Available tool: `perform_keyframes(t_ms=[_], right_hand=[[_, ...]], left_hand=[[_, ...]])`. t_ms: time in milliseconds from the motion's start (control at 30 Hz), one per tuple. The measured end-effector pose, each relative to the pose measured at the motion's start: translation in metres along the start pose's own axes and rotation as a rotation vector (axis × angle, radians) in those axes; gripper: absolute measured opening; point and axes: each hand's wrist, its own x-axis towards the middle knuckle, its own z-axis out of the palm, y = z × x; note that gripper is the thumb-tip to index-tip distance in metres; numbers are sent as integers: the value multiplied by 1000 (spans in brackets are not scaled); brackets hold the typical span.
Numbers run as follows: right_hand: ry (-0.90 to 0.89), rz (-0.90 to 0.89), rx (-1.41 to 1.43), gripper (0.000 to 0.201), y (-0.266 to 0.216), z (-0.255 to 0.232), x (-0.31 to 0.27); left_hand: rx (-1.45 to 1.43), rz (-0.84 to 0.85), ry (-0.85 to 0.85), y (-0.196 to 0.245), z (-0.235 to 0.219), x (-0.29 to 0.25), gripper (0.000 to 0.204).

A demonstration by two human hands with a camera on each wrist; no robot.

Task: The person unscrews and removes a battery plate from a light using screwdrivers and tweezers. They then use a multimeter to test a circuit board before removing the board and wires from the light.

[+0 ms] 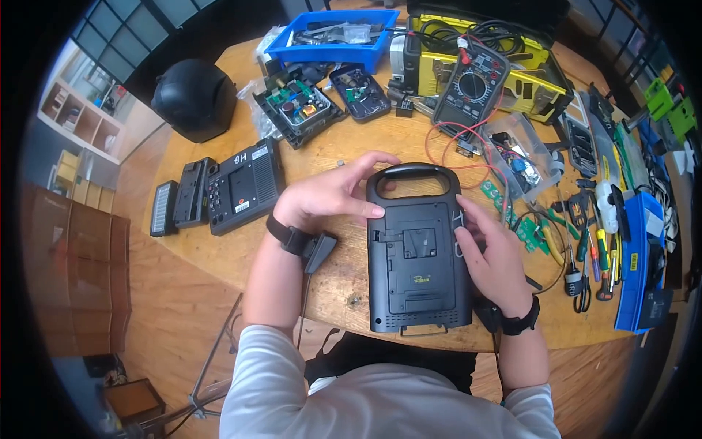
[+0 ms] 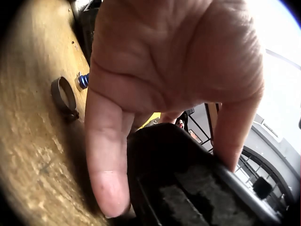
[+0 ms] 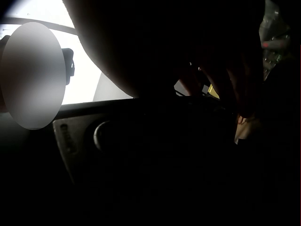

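A black boxy device (image 1: pixel 431 293) with a looped carry handle (image 1: pixel 409 172) is held over the table's near edge, its recessed back panel facing up. My left hand (image 1: pixel 329 194) grips its upper left corner, thumb on the face beside the handle. In the left wrist view, the fingers of this left hand (image 2: pixel 164 61) straddle the dark casing (image 2: pixel 197 188). My right hand (image 1: pixel 497 260) holds the right side, thumb against a grey metal clip (image 1: pixel 458 234) and fingers along the edge. Deep shadow hides most of the right wrist view.
Left on the wooden table (image 1: pixel 329 285) lie black panel units (image 1: pixel 245 186); behind are an opened circuit-board housing (image 1: pixel 296 110) and a blue parts bin (image 1: pixel 333 40). A multimeter (image 1: pixel 472 84) leans on a yellow toolbox (image 1: pixel 541 95). Screwdrivers (image 1: pixel 603 249) and boards (image 1: pixel 530 234) crowd the right.
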Motion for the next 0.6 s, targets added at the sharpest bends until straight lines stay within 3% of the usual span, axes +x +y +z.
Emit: perform_keyframes(t_ms=[133,200,233,267,333,433,500,600], right_hand=[[-41,39,-84,43,1,-3,-1],[-4,-5,-102,42,8,-2,-4],[34,-34,-105,38,9,0,-3],[26,-38,-100,38,12,1,-3],[84,-76,-232,34,21,-1,-2],[108,-152,-331,31,29,0,-1],[115,-245,-474,33,26,0,1],[129,-247,-565,31,35,0,3]], left_hand=[[-90,133,101,-6,0,-8,65],[-12,-137,299,7,-17,-30,42],[128,-115,466,8,-16,-35,25],[278,-239,538,12,-21,-40,20],[723,-287,543,16,-29,-44,25],[809,-198,483,-1,-33,-43,27],[771,-209,434,-4,-28,-39,28],[769,-220,380,-3,-19,-33,30]])
